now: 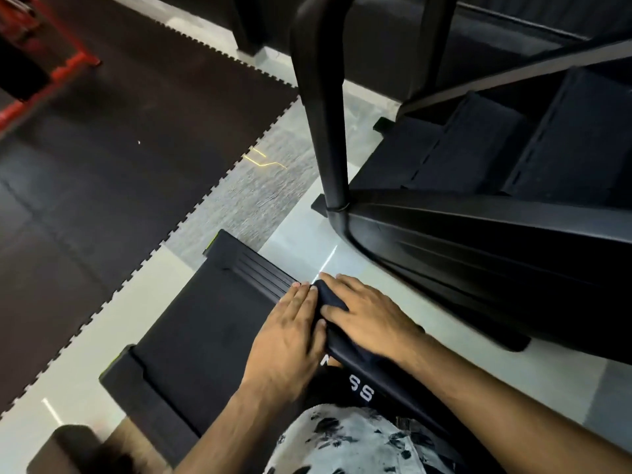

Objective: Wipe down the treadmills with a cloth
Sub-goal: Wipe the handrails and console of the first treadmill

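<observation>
I see both hands flat on the treadmill (205, 323) rail. Right hand (367, 314) presses the cloth (330, 299), fingers straight; left hand (290, 333) rests beside it, fingers straight.

Black treadmill (205, 323): low deck running from lower centre toward frame centre, ribbed side rail along its right edge. Dark cloth (328, 299): bunched on that rail at centre-right.
</observation>
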